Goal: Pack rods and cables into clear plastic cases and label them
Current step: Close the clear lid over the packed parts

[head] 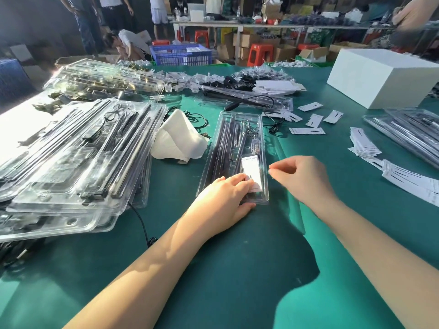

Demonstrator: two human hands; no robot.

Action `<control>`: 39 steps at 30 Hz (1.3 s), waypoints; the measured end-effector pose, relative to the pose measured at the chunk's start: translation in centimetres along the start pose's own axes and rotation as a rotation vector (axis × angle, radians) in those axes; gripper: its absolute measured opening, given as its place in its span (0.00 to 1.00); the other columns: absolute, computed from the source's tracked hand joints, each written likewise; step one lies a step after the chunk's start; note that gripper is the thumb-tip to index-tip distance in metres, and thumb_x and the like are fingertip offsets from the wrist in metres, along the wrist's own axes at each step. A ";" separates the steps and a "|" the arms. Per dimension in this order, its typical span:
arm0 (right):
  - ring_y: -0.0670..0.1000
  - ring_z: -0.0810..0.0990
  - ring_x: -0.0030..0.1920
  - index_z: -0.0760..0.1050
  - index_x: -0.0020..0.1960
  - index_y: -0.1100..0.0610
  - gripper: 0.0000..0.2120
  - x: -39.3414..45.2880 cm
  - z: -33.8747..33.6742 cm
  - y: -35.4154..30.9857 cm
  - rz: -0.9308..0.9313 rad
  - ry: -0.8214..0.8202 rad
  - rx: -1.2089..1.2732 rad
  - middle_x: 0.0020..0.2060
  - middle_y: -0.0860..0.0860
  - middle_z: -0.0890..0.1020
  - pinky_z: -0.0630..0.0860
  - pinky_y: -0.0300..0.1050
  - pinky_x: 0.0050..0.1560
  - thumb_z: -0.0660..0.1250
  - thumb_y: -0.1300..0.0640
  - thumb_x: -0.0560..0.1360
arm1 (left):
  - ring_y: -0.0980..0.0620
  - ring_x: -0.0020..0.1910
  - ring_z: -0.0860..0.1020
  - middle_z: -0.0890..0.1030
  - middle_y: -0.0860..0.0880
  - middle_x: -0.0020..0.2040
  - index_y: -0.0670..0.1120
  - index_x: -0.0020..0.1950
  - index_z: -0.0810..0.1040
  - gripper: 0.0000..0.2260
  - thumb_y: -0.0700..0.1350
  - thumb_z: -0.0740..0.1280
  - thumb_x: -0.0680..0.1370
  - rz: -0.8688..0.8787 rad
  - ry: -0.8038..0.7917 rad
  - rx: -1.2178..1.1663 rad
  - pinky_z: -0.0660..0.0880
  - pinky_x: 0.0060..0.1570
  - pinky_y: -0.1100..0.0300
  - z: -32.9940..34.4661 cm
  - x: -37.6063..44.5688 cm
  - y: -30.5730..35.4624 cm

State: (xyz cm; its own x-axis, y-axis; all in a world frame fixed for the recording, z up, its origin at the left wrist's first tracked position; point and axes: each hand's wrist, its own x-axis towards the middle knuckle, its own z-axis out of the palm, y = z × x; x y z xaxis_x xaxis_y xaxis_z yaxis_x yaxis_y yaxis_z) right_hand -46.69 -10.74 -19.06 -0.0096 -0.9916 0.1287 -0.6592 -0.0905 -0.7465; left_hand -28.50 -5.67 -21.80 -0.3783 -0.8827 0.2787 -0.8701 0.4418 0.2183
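A clear plastic case [234, 129] lies lengthwise in the middle of the green table, with dark rods and a coiled cable inside. A white label [251, 170] sits on its near end. My left hand [223, 200] rests on the case's near corner, its fingertips pressing the label's lower edge and its thumb against the case's rim. Just right of the case hovers my right hand [301, 178], thumb and forefinger pinched together; whether something thin is between them I cannot tell.
Packed clear cases [71, 162] are stacked at the left, beside a white mask-like cloth [178, 138]. Loose white labels [313, 119] lie scattered beyond, with a stack of labels [365, 146] at the right. A white box [380, 77] stands far right. More cases [408, 134] lie at the right edge.
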 end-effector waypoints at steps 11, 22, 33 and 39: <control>0.33 0.74 0.32 0.81 0.59 0.51 0.13 -0.6 1.9 2.4 -0.133 -0.042 -0.077 0.38 0.37 0.79 0.66 0.22 0.35 0.68 0.56 0.75 | 0.48 0.64 0.73 0.72 0.50 0.69 0.46 0.67 0.73 0.21 0.52 0.66 0.77 -0.015 -0.014 -0.008 0.66 0.62 0.59 -0.1 0.0 -0.2; 0.52 0.77 0.43 0.74 0.46 0.56 0.14 2.7 2.6 1.2 0.105 -0.231 0.095 0.43 0.57 0.80 0.75 0.48 0.43 0.59 0.45 0.75 | 0.50 0.65 0.72 0.72 0.48 0.66 0.46 0.68 0.68 0.18 0.50 0.60 0.80 0.044 -0.041 0.178 0.69 0.62 0.50 0.8 0.4 0.8; 0.55 0.75 0.45 0.70 0.66 0.59 0.18 6.5 5.8 -1.9 0.153 -0.053 -0.667 0.56 0.56 0.79 0.59 0.42 0.30 0.49 0.54 0.82 | 0.50 0.65 0.70 0.69 0.48 0.67 0.48 0.75 0.61 0.21 0.52 0.51 0.83 0.075 -0.051 0.245 0.67 0.61 0.52 1.0 0.2 1.1; 0.57 0.76 0.48 0.69 0.63 0.58 0.23 6.1 5.8 -0.9 0.182 -0.032 -0.510 0.55 0.56 0.80 0.63 0.44 0.36 0.47 0.44 0.82 | 0.51 0.63 0.69 0.69 0.50 0.61 0.49 0.66 0.69 0.15 0.50 0.55 0.81 -0.018 -0.003 0.151 0.64 0.59 0.53 1.2 0.3 1.9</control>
State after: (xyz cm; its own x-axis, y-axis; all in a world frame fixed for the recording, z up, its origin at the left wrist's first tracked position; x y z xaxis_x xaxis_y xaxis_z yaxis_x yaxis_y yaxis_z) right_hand -41.74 -17.27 -21.37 -0.1396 -0.9902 0.0008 -0.9305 0.1309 -0.3420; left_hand -30.67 -5.23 -22.44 -0.3633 -0.8907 0.2733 -0.9141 0.3975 0.0803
